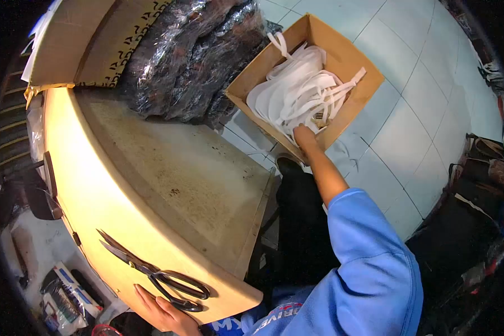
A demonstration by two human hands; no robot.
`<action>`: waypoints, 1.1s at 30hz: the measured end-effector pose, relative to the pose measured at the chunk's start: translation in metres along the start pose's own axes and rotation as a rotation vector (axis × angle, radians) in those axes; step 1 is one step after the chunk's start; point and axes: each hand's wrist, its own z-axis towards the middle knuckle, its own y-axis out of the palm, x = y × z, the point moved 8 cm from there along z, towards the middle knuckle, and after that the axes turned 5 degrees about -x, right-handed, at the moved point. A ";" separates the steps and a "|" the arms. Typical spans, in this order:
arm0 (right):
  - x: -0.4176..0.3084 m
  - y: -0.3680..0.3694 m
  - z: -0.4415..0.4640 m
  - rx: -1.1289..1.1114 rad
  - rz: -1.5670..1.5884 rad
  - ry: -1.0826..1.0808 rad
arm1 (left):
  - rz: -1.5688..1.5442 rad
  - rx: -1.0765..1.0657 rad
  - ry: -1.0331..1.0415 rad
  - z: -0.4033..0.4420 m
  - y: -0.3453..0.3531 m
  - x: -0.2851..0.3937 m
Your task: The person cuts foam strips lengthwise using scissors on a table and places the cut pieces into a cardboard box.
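My right hand (pixel 304 136) reaches over the near wall of a cardboard box (pixel 353 95) on the floor. Its fingers are curled at the lower edge of a pile of white fabric pieces (pixel 283 95) with long straps, and they appear to pinch one. The fingertips are partly hidden. Down at the table's near edge, my left hand (pixel 165 313) lies on the surface with its fingers stretched out, holding nothing. Just above those fingers lies a large pair of scissors (pixel 151 270) with black handles, its blades slightly apart and pointing to the upper left.
The pale table (pixel 106 190) has a curved edge and a worn, stained sheet (pixel 190 179) along its side. Dark bundles in clear plastic (pixel 190 61) sit at its far end, beside an open carton (pixel 78 45). Tiled floor (pixel 397 134) surrounds the box; dark items lie right.
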 end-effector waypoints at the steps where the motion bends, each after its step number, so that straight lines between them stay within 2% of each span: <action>1: -0.001 -0.011 -0.004 0.051 0.039 -0.006 | 0.011 -0.003 0.008 0.000 -0.001 -0.002; 2: -0.002 -0.025 -0.007 0.108 0.077 -0.016 | 0.020 0.001 0.015 0.000 0.000 -0.003; 5: -0.015 -0.099 -0.036 0.369 0.512 -0.171 | -0.050 0.018 -0.001 0.000 0.002 0.002; 8: -0.027 -0.173 -0.082 0.438 0.875 -0.211 | -0.052 0.057 0.015 -0.001 0.001 -0.003; 10: -0.040 -0.234 -0.121 0.506 1.166 -0.382 | -0.064 0.074 0.026 -0.001 0.000 -0.001; 12: -0.056 -0.302 -0.170 0.532 1.424 -0.464 | -0.142 0.115 0.040 -0.002 -0.005 -0.004; 14: -0.080 -0.375 -0.227 0.559 1.510 -0.603 | -0.313 0.230 0.052 -0.005 -0.012 -0.010; 15: -0.094 -0.406 -0.258 0.564 1.441 -0.659 | -0.436 0.307 0.055 -0.008 -0.021 -0.010; 16: -0.109 -0.435 -0.289 0.570 1.371 -0.717 | -0.404 0.397 0.092 -0.012 -0.038 -0.001; 17: -0.132 -0.462 -0.323 0.569 1.323 -0.811 | -0.316 0.472 0.223 -0.016 -0.055 0.011; 18: -0.153 -0.485 -0.357 0.570 1.270 -0.903 | -0.481 0.463 0.323 -0.017 -0.068 0.023; 20: -0.196 -0.519 -0.411 0.460 1.130 -1.093 | -0.926 0.380 0.452 -0.013 -0.091 0.048; 22: -0.250 -0.542 -0.465 0.390 1.073 -1.293 | -1.106 0.235 0.601 -0.010 -0.121 0.090; 23: -0.280 -0.547 -0.495 0.365 1.049 -1.396 | -1.151 0.216 0.640 -0.006 -0.131 0.106; 24: -0.304 -0.545 -0.530 0.271 0.981 -1.412 | -1.190 0.203 0.722 -0.004 -0.140 0.120; 25: -0.324 -0.550 -0.542 0.283 0.960 -1.459 | -1.118 0.174 0.757 0.005 -0.140 0.131; 26: -0.345 -0.548 -0.563 0.204 0.902 -1.574 | -1.165 0.065 0.797 0.009 -0.141 0.140; 27: -0.362 -0.544 -0.583 0.197 0.859 -1.574 | -1.161 -0.042 0.791 0.006 -0.145 0.143; 31: -0.399 -0.509 -0.618 0.348 0.591 -1.459 | -1.304 0.123 0.605 0.013 -0.147 0.088; 32: -0.402 -0.498 -0.616 0.425 0.501 -1.469 | -1.572 0.094 0.543 0.008 -0.145 0.067; 33: -0.405 -0.487 -0.614 0.504 0.415 -1.477 | -1.694 0.111 0.472 0.009 -0.141 0.040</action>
